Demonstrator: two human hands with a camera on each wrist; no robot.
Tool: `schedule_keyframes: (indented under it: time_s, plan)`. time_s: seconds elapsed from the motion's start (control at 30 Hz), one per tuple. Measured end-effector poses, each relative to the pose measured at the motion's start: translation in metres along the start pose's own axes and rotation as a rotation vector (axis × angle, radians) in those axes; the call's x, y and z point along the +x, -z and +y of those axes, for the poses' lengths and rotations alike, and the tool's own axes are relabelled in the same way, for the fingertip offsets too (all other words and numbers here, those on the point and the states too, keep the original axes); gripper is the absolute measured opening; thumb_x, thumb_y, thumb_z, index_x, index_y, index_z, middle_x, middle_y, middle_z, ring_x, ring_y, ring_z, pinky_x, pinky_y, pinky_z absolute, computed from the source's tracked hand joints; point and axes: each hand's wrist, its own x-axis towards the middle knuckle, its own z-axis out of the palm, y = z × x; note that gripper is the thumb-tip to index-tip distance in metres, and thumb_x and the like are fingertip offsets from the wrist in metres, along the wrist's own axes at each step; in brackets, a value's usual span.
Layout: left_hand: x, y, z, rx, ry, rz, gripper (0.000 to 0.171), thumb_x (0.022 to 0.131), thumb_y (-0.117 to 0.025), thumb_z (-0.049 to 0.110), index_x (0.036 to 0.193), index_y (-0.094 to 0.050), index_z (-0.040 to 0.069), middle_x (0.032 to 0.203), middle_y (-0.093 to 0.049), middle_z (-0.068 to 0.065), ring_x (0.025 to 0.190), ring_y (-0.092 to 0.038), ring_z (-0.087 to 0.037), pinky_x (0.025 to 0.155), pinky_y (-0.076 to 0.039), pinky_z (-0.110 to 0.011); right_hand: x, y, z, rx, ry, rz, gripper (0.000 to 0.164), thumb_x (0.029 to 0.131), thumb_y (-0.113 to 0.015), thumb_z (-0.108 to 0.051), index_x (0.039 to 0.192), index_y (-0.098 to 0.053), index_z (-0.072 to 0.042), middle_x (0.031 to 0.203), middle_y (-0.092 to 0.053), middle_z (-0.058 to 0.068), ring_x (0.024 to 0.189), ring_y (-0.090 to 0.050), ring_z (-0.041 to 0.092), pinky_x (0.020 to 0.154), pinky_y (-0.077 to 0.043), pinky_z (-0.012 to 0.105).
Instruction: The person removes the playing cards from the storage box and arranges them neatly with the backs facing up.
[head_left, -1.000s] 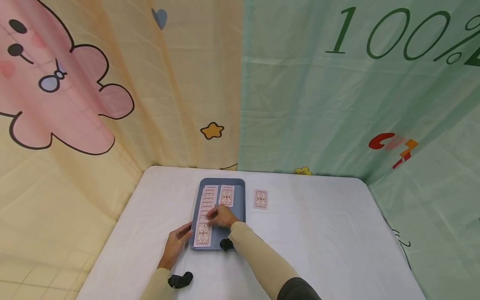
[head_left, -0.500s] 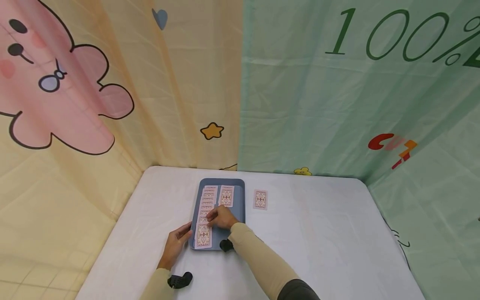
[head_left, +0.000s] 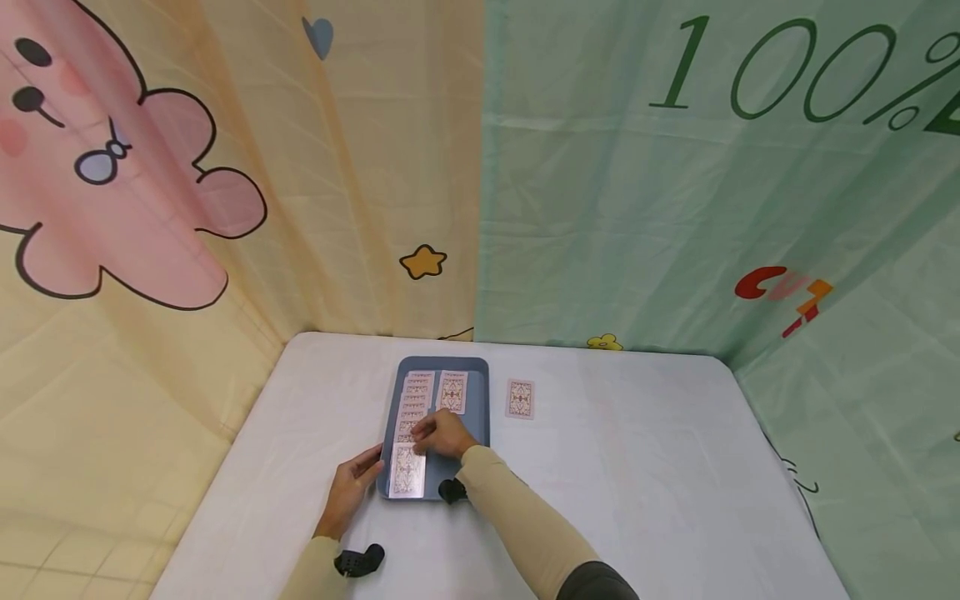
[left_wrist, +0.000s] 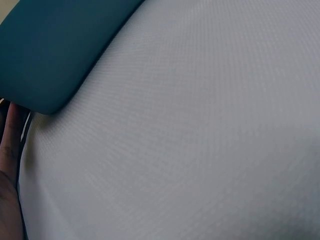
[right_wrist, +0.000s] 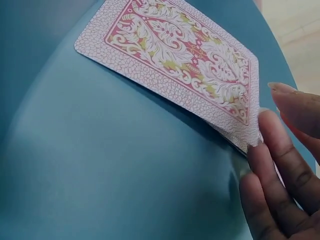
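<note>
Just left of lower centre, the left hand point(head_left: 349, 493) rests straight fingers against the tray point(head_left: 477, 400), where the lowest card point(head_left: 407, 475) could skew if the right hand point(head_left: 444, 435), touching its edge, pinching or not I cannot tell, slips.

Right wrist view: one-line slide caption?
Right hand touching one end of a red-patterned card in a blue tray.
</note>
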Motion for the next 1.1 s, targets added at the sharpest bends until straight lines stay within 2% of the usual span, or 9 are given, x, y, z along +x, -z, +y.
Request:
schedule_keyframes:
  time_s: [0.23, 0.53, 0.77, 0.87, 1.1]
  plan:
    - [-0.0016, 0.0009, 0.0008, 0.013, -0.003, -0.011, 0.044, 0.097, -0.055, 0.006, 0.137, -0.046, -0.011, 0.141, -0.046, -0.026, 0.133, -0.042, -0.036, 0.108, -0.035, -0.039, 0.0001, -0.0006, 0.0000, 0.038, -0.013, -0.012, 0.022, 0.072, -0.077, 0.008, 0.092, -0.074, 0.001, 0.077, -0.070, 0.003, 0.065, -0.059, 0.006, 0.062, -0.051, 0.018]
    - [0.0008, 0.0003, -0.0028, 0.044, -0.019, 0.012, 0.042, 0.097, -0.056, 0.006, 0.135, -0.048, -0.011, 0.139, -0.048, -0.026, 0.130, -0.044, -0.038, 0.106, -0.039, -0.038, -0.0004, -0.0006, -0.0009, -0.030, -0.010, -0.061, 0.018, 0.075, -0.079, 0.001, 0.092, -0.077, -0.003, 0.080, -0.071, 0.002, 0.067, -0.057, 0.005, 0.063, -0.049, 0.018]
    - [0.0022, 0.0011, -0.0022, 0.037, -0.003, -0.006, 0.043, 0.097, -0.054, 0.004, 0.136, -0.046, -0.011, 0.140, -0.046, -0.027, 0.132, -0.043, -0.038, 0.107, -0.034, -0.044, -0.0020, -0.0006, -0.0009, 0.062, -0.004, -0.113, 0.020, 0.078, -0.075, 0.005, 0.098, -0.075, 0.000, 0.074, -0.071, 0.008, 0.058, -0.065, 0.016, 0.060, -0.059, 0.036]
    - [0.0025, 0.0009, -0.0023, 0.039, 0.003, -0.006, 0.043, 0.097, -0.053, 0.004, 0.137, -0.045, -0.011, 0.141, -0.045, -0.027, 0.133, -0.042, -0.038, 0.108, -0.034, -0.044, -0.0019, 0.0001, -0.0002, 0.065, 0.004, -0.110, 0.021, 0.079, -0.074, 0.005, 0.099, -0.075, 0.000, 0.073, -0.071, 0.008, 0.059, -0.065, 0.017, 0.061, -0.059, 0.037]
    - [0.0014, 0.0003, -0.0022, 0.032, 0.007, 0.002, 0.043, 0.096, -0.054, 0.003, 0.137, -0.046, -0.010, 0.141, -0.046, -0.026, 0.133, -0.042, -0.037, 0.107, -0.034, -0.044, -0.0028, 0.0055, 0.0001, 0.080, 0.005, -0.055, 0.021, 0.080, -0.073, 0.005, 0.100, -0.075, -0.001, 0.073, -0.070, 0.006, 0.057, -0.059, 0.012, 0.054, -0.055, 0.027]
